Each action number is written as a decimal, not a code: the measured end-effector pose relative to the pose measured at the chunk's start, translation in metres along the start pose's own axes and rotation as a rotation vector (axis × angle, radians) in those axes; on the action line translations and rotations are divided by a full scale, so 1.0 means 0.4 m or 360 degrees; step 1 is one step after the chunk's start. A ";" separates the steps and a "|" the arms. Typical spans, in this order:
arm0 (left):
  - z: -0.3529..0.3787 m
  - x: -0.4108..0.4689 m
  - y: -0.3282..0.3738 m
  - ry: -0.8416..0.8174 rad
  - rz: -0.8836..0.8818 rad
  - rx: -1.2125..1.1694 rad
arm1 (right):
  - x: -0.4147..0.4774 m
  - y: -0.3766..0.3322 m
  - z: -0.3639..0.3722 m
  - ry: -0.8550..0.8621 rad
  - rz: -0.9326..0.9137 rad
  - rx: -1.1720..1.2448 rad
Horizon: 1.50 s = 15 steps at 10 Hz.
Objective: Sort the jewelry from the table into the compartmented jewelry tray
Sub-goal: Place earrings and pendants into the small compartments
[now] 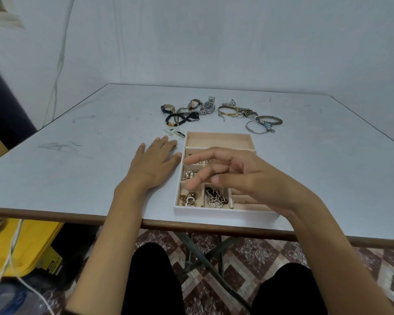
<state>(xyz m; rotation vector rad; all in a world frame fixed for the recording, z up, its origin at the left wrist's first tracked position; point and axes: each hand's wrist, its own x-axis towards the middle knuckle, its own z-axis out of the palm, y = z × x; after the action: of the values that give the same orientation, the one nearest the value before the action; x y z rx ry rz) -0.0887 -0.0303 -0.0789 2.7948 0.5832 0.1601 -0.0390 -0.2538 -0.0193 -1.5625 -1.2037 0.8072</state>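
The left hand lies flat on the worktop just left of the jewelry tray. Its fingers are straight and slightly apart, and the tips cover part of a small card. The right hand hovers over the middle of the tray, blurred, with its fingers loosely bent and spread. Nothing shows between them.

The tray sits near the front edge of the worktop. Its near-left compartment holds gold-coloured and stone-set pieces. The compartment to the right of that holds chains with a pearl strand. The one behind the near-left compartment holds pearl earrings.

The unsorted jewelry lies on the far side of the tray:
- **Far left:** a cluster of watches, among them a steel watch with a dark dial. Its dial marking is too small to read.
- **In front of the watches:** black beaded bracelets.
- **To the right:** a gold bangle touches a heap of silver pieces.
- **Farther right:** a grey beaded bracelet and a silver bangle with a blue charm.

Printed earring cards lie at the tray's far-left corner, with lettering too small to read. A yellow box under the worktop on the left carries a black and yellow label, also unreadable.
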 end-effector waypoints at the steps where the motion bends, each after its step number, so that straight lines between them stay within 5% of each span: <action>1: 0.002 0.001 -0.001 0.0006 0.0001 -0.0026 | -0.003 0.003 0.008 -0.0020 0.0026 -0.0075; 7: 0.007 0.004 -0.005 0.0016 -0.0007 -0.0049 | -0.004 0.027 0.007 0.0071 -0.0059 -0.0063; 10: 0.009 0.005 -0.007 0.0016 -0.0003 -0.0047 | 0.001 0.036 0.008 0.0468 -0.0120 -0.0452; 15: 0.003 0.003 -0.002 0.0008 -0.0005 -0.0024 | 0.012 0.043 -0.006 0.0301 -0.0022 -0.0699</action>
<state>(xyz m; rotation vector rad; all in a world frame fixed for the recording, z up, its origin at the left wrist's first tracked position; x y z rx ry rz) -0.0877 -0.0293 -0.0804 2.7796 0.5853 0.1697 -0.0302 -0.2507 -0.0348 -1.9318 -1.3062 0.3865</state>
